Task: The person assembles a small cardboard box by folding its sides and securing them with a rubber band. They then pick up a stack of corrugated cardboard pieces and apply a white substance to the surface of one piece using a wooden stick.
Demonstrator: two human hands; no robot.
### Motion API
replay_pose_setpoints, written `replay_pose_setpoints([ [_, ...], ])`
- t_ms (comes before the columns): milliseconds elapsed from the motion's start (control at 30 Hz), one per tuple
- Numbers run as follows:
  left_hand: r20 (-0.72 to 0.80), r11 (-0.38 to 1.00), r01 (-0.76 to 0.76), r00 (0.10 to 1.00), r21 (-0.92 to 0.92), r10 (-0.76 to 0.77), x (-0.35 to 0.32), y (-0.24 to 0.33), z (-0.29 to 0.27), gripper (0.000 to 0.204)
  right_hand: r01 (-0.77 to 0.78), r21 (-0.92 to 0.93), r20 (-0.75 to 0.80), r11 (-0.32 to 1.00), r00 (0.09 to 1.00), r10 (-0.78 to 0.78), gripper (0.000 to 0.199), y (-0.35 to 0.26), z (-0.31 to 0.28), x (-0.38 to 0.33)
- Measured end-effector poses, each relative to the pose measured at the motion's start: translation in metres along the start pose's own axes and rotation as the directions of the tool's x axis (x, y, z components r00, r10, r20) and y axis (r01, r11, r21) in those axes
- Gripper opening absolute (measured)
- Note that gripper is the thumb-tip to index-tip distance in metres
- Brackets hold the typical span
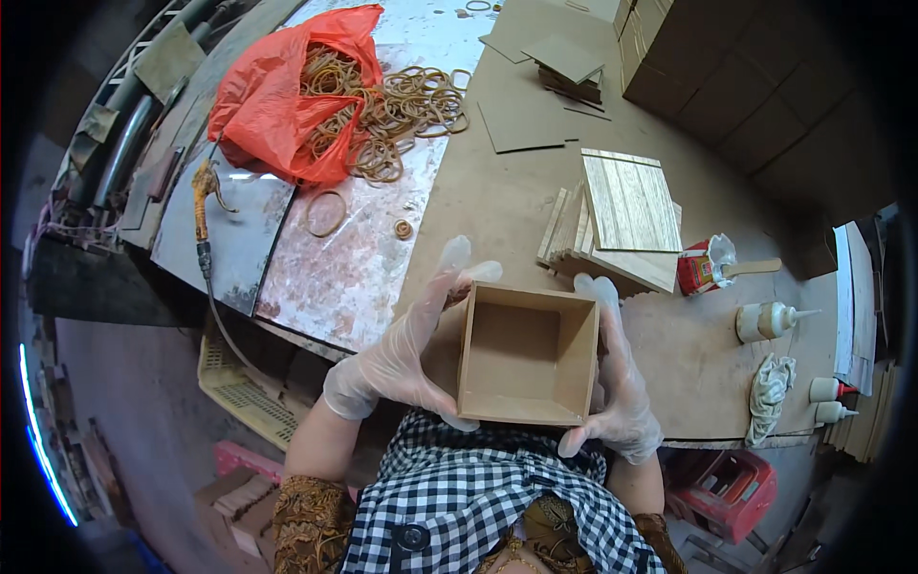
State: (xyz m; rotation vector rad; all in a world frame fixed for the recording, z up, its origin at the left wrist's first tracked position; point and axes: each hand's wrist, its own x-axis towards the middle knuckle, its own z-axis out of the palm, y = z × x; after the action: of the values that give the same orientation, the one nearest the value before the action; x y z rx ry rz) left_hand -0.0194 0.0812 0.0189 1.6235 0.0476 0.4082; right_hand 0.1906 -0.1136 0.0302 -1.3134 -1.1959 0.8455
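An open-topped square box (521, 366) of thin brown board is held in front of my chest, its hollow inside facing me. My left hand (406, 349), in a thin clear glove, holds its left side, with the thumb at the lower corner and some fingers spread beyond the upper corner. Along the right side, my gloved right hand (626, 392) grips the box, thumb at the lower right corner and fingers reaching up the wall. Parts of both hands are hidden behind the box. Just beyond it lies a stack of light wood-grained square panels (631, 206).
A red plastic bag (263, 120) spills rubber bands (416, 100) at the far left. An air gun (203, 196) trails a hose. Brown board pieces (521, 120) lie far off. To the right are a glue pot (703, 268), a squeeze bottle (765, 321) and a rag (771, 397).
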Motion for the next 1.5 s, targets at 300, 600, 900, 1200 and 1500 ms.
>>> replay_pose_setpoints([
  [300, -0.137, 0.988, -0.016, 0.990, -0.153, -0.006, -0.007, -0.015, 0.010, 0.151, 0.139, -0.167, 0.121, 0.976, 0.985, -0.119, 0.149, 0.016, -0.016, 0.005],
  [600, -0.169, 0.974, 0.060, 0.981, -0.220, -0.098, -0.007, -0.011, 0.018, 0.154, 0.169, -0.266, 0.192, 0.949, 0.974, -0.120, 0.152, 0.023, -0.020, 0.000],
  [900, -0.136, 0.968, 0.172, 0.979, 0.181, -0.149, -0.022, 0.011, 0.008, 0.145, 0.154, -0.350, 0.190, 0.924, 0.978, -0.091, 0.153, 0.014, -0.024, 0.000],
  [1200, 0.096, 0.034, -0.100, 0.989, 0.994, 0.111, 0.009, 0.069, 0.092, 0.051, 0.197, -0.130, 0.139, 0.972, 0.974, -0.179, 0.146, 0.017, -0.015, 0.007],
  [1500, 0.086, 0.326, -0.115, 0.991, 0.938, 0.100, 0.005, 0.062, 0.088, 0.018, 0.328, -0.086, 0.169, 0.941, 0.935, -0.311, 0.088, 0.020, -0.017, 0.014],
])
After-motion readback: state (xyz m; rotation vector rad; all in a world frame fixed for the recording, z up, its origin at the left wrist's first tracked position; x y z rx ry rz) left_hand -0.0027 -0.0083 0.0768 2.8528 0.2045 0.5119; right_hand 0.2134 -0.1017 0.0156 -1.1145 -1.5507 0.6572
